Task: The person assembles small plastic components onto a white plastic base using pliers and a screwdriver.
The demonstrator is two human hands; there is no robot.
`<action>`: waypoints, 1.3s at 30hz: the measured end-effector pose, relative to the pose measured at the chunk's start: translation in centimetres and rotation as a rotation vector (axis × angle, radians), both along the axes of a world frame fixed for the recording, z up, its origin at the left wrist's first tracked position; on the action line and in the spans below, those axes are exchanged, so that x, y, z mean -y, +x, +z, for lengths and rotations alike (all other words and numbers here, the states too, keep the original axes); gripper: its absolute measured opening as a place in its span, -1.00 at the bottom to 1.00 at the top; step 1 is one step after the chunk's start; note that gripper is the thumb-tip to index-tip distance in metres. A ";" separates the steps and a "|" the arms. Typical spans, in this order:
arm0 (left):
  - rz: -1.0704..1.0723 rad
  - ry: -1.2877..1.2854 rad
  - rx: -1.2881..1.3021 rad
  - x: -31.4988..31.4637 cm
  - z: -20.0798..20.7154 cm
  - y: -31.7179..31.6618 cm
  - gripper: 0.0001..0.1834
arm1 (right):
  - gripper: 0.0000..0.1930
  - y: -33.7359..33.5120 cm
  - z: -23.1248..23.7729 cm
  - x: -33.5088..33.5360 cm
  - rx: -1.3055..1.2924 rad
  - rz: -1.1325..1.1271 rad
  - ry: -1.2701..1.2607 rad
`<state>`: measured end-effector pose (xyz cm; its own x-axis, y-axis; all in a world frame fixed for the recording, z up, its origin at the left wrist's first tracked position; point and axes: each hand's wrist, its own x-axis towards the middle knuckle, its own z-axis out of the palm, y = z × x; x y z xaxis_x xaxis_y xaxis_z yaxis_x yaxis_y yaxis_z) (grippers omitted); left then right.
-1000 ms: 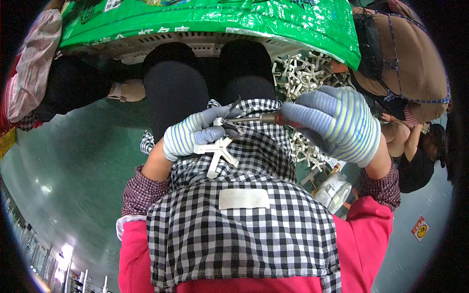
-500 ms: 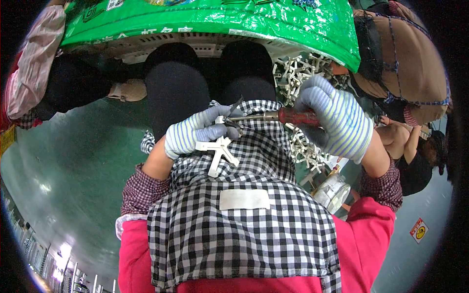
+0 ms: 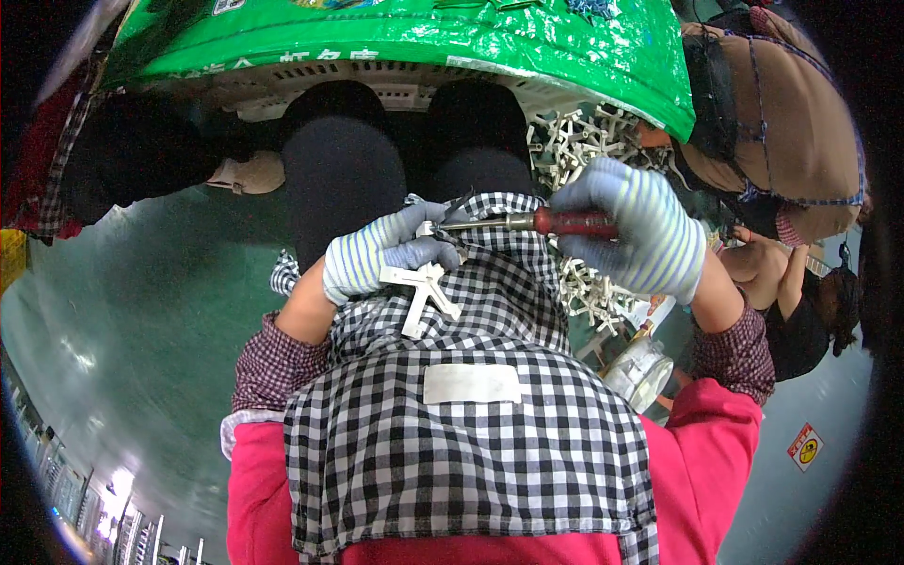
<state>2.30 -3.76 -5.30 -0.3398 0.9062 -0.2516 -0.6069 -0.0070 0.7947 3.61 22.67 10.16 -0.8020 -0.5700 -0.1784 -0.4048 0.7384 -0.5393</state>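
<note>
At the centre of the frame, the gloved left hand (image 3: 377, 256) grips a white cross-shaped plastic piece (image 3: 426, 294). The right hand (image 3: 633, 235) is closed around a red-handled screwdriver (image 3: 527, 222), its tip at the piece.

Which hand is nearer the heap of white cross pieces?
Right. The right hand, gripping a red-handled tool, sits directly over the heap. The left hand is off to its left, pinching a single white cross above the checked apron.

cross part (image 3: 426, 294) left, screwdriver (image 3: 537, 222) right, apron (image 3: 471, 443) below
</note>
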 end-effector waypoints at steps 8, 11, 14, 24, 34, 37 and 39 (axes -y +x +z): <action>-0.004 -0.068 0.093 -0.5 0.2 0.1 -0.51 | -0.71 0.1 -0.9 -0.3 0.483 -0.397 -0.024; -0.011 -0.064 0.119 -0.8 0.1 0.0 -0.49 | -0.63 0.8 -0.9 -0.3 0.034 -0.091 0.173; 0.020 -0.027 0.134 -0.5 0.2 0.3 -0.46 | -0.73 1.3 -0.3 0.5 -0.240 0.180 0.426; -0.030 -0.015 0.056 -0.5 -0.5 -0.9 -0.49 | -0.67 -0.1 -0.6 0.4 -0.068 0.195 0.361; 0.052 -0.053 0.134 -1.1 -0.4 -0.1 -0.65 | -0.63 -0.7 -1.0 0.0 0.325 -0.027 0.256; 0.079 -0.131 0.068 -1.0 0.0 0.7 -0.59 | -0.73 0.6 -2.0 -0.2 -0.015 0.126 0.287; 0.097 -0.175 0.073 -1.0 0.3 1.0 -0.54 | -0.81 1.2 -2.4 0.1 -0.216 0.254 0.378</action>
